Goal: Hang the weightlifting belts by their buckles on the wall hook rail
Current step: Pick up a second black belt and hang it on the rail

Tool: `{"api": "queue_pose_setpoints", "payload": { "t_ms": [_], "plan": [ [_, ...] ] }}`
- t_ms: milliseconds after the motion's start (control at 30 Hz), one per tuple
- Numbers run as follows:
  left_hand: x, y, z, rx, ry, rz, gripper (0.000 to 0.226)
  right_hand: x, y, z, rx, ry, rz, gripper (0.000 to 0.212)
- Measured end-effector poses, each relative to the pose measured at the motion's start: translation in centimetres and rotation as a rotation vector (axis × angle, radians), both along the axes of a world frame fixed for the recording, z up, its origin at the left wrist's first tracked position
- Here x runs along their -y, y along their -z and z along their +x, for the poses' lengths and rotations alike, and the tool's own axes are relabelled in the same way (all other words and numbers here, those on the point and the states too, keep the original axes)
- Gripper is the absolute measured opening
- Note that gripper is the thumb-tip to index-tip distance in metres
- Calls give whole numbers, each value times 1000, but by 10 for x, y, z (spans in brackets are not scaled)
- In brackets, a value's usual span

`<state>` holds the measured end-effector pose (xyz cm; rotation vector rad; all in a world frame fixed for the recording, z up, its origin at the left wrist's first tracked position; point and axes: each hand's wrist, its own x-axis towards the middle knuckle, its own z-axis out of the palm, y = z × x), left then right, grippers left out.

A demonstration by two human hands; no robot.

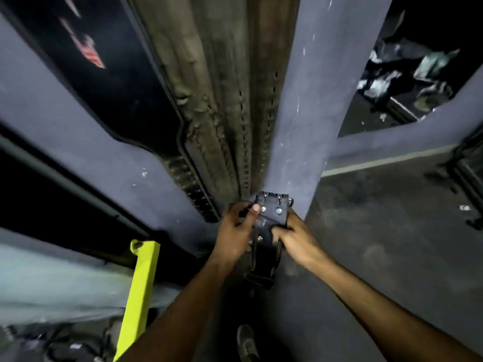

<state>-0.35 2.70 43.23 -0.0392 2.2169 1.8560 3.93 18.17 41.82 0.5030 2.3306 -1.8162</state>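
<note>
I hold a black weightlifting belt (270, 220) upright in front of a grey-blue wall pillar (308, 105). Its metal buckle end (274, 201) with rivets points up, and the strap hangs down between my forearms. My left hand (236, 231) grips the belt's left edge near the buckle, thumb on the rivets. My right hand (292, 237) clasps its right edge a little lower. Two belts hang on the wall above: a worn brown one (222, 100) with rows of holes and a wide black one (125, 82) to its left. The hook rail is out of view.
A yellow-green metal bar (139, 296) leans at the lower left. Dark gym floor (392, 218) with a white line lies to the right. A mirror or opening (407, 74) shows clutter at the upper right. My shoe (245, 340) is below.
</note>
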Motion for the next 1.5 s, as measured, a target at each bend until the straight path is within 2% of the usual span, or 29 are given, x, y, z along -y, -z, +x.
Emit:
{"api": "queue_pose_setpoints", "payload": {
  "t_ms": [67,167,267,367,500,600,667,733,833,933,967,1033,1100,1167,1233,1300,1367,1433,1500],
  "plan": [
    [6,-38,11,-73,37,-2,26,-6,-38,7,-49,-69,107,57],
    [10,-99,25,-97,32,75,32,-11,-100,15,-154,-198,232,68],
    [12,-155,38,-104,-26,175,37,-7,-161,28,-263,-293,286,58],
    [5,-197,41,-183,-50,240,36,-4,-201,31,-359,-301,289,57],
    [5,-261,46,-383,-130,326,34,1,-267,32,-498,-294,290,62],
    [9,-304,42,-489,-145,371,32,2,-306,27,-614,-305,282,54],
    [11,-336,42,-540,-155,407,30,6,-328,24,-705,-312,205,43],
    [10,-360,41,-605,-176,404,31,14,-348,19,-765,-252,143,34],
    [5,-390,49,-671,-149,368,28,28,-375,8,-939,30,105,30],
    [10,-416,50,-784,-84,253,18,33,-401,-4,-1084,181,63,30],
    [15,-421,48,-801,-33,241,22,33,-410,-8,-1105,200,53,30],
    [26,-419,47,-751,96,261,33,36,-433,-15,-1129,221,29,30],
    [33,-411,47,-682,168,238,27,47,-458,-21,-1129,210,8,30],
    [38,-408,47,-669,147,233,21,61,-480,-26,-1126,166,14,28],
    [54,-422,45,-720,61,262,37,88,-505,-26,-1133,77,10,19],
    [59,-431,44,-703,19,309,45,93,-514,-28,-1121,19,-9,19],
    [62,-435,42,-679,68,345,48,94,-517,-30,-1141,18,-22,21],
    [62,-432,40,-668,125,365,47,93,-519,-33,-1176,45,-68,13],
    [64,-422,38,-664,153,300,45,93,-526,-36,-1193,86,-130,11]
  ]
}}
